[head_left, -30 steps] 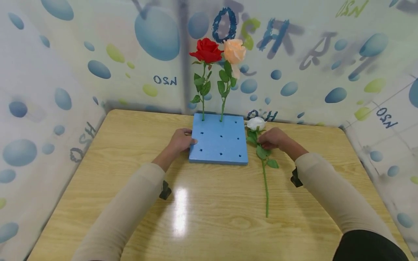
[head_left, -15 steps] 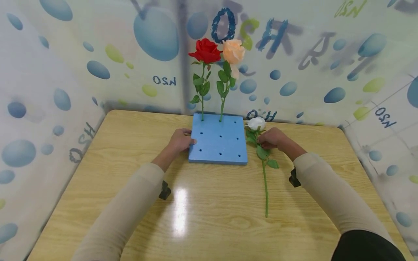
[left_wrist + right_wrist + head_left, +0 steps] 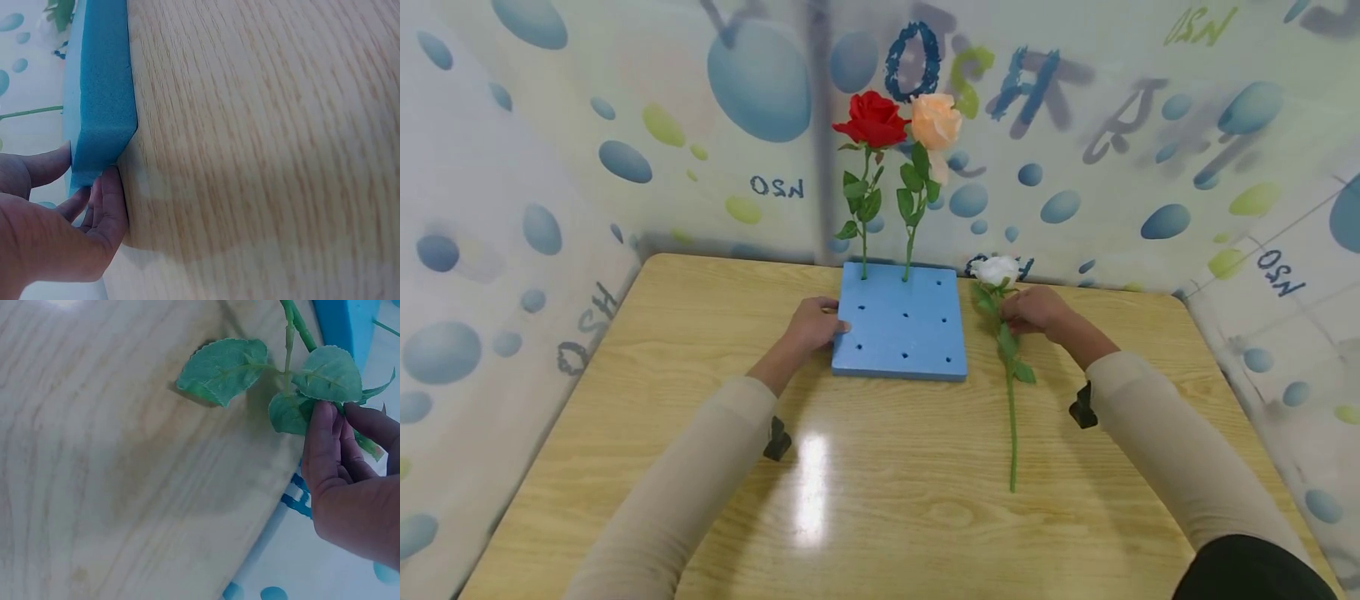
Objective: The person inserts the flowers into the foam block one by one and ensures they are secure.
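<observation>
A blue foam board [image 3: 901, 333] with several small holes lies at the back of the table. My left hand [image 3: 814, 323] grips its left edge, thumb on top and fingers at the side and underneath, as the left wrist view shows. In the board's back row stand a red rose [image 3: 872, 121] and a peach rose [image 3: 936, 122], both upright. Right of the board, my right hand [image 3: 1037, 310] pinches the leafy upper stem of a white rose [image 3: 996, 271]. In the right wrist view, thumb and fingertips close on the stem behind the green leaves [image 3: 330, 374].
The wooden table [image 3: 917, 483] ends at a patterned wall covering [image 3: 685, 125] right behind the board, with more of it on both sides. The white rose's long bare stem [image 3: 1012, 433] points toward the table's front.
My right hand has shifted slightly right and lifted the white rose a little; its bloom has moved up and right. The left hand still holds the board in place.
</observation>
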`<state>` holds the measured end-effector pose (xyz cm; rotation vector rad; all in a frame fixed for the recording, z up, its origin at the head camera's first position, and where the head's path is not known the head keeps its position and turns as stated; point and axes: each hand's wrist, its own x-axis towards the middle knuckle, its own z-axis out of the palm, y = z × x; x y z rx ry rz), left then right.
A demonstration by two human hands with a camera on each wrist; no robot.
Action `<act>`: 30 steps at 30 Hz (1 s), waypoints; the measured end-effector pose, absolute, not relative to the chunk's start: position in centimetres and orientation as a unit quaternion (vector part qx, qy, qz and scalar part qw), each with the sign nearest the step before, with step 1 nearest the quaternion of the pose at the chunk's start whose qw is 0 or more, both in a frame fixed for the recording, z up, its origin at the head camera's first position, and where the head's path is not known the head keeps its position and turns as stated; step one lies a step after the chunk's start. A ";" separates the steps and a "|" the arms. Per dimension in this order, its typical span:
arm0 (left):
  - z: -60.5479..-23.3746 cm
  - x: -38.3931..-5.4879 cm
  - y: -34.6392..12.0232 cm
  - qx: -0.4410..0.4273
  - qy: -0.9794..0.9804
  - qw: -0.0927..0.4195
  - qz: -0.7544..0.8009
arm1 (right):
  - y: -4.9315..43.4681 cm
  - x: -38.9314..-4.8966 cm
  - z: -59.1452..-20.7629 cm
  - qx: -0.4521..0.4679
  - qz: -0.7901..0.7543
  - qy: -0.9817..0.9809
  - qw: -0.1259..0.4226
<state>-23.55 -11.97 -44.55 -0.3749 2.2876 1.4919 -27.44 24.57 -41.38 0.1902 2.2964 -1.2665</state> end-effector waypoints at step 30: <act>-44.6 -23.4 -12.3 -0.118 0.806 0.193 0.547 | 24.8 -27.7 -33.8 0.028 -0.510 0.837 0.195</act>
